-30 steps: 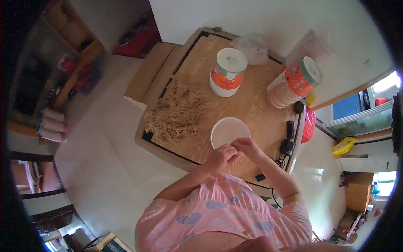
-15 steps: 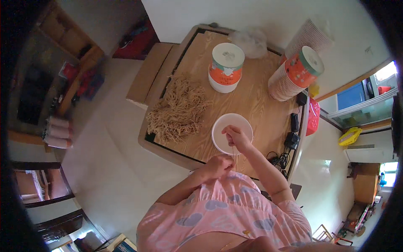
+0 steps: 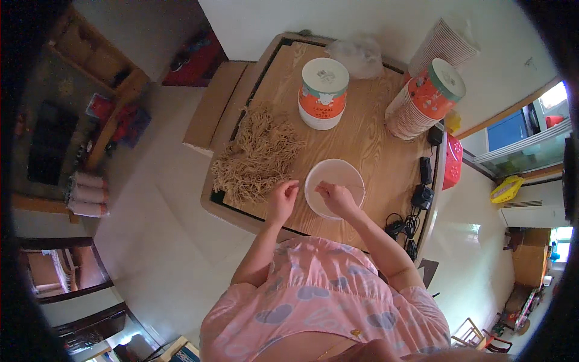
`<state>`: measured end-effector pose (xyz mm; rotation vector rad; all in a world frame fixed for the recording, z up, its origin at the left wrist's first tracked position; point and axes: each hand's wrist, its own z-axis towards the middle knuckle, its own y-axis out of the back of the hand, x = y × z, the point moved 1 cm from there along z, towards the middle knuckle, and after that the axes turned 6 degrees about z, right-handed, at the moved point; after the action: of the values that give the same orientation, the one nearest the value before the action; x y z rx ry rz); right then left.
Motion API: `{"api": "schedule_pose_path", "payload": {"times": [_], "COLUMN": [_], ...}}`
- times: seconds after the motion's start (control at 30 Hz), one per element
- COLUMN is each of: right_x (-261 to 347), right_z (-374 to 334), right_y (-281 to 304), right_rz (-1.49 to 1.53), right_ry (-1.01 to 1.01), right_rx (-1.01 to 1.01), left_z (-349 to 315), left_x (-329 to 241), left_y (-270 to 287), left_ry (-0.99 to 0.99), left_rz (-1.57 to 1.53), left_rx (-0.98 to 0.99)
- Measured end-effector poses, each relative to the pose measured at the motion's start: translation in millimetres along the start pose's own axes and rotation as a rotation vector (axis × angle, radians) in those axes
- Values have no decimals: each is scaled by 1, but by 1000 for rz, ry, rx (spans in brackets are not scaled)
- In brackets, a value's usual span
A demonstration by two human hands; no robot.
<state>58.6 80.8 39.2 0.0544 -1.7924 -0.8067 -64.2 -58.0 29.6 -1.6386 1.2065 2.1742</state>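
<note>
A white round paper tub stands at the table's near side, its mouth facing up. Over its opening is my right hand, fingers curled together in a pinch. My left hand is just left of the tub, beside the near edge of a loose heap of tan, frayed strings. Its fingers are bent and pressed together too. What either hand pinches is too small to make out. A thin strand seems to lie over the tub's right rim.
Behind the tub stand upturned white-and-orange tubs with a green band. Tall stacks of paper tubs lean at the back right. Black adapters and cables lie along the right edge of the wooden table. A clear plastic bag is at the back.
My left hand has moved from beneath the tub, near my body, up and left to the string heap. My right hand has shifted only slightly over the tub.
</note>
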Motion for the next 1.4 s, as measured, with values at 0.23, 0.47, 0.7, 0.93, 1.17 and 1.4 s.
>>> {"api": "schedule_pose_path", "payload": {"times": [0.23, 0.47, 0.7, 0.93, 1.17, 1.4], "right_x": [4, 4, 0, 4, 4, 7], "right_z": [6, 12, 14, 10, 11, 15], "right_y": [-4, -7, -13, -10, -11, -10], "right_rz": [-131, -120, -133, -132, -139, -197], "right_ry": [-37, -44, -22, 13, 21, 11], "right_rx": [6, 5, -17, -2, 2, 27], "left_z": [11, 15, 17, 16, 15, 17], "left_x": [1, -3, -3, -4, 7, 5], "left_y": [-7, -9, -10, -11, -16, -14], "left_ry": [-56, -67, -41, -51, -58, -30], "left_rz": [93, 103, 69, 52, 53, 94], "left_rx": [78, 98, 138, 113, 102, 142]}}
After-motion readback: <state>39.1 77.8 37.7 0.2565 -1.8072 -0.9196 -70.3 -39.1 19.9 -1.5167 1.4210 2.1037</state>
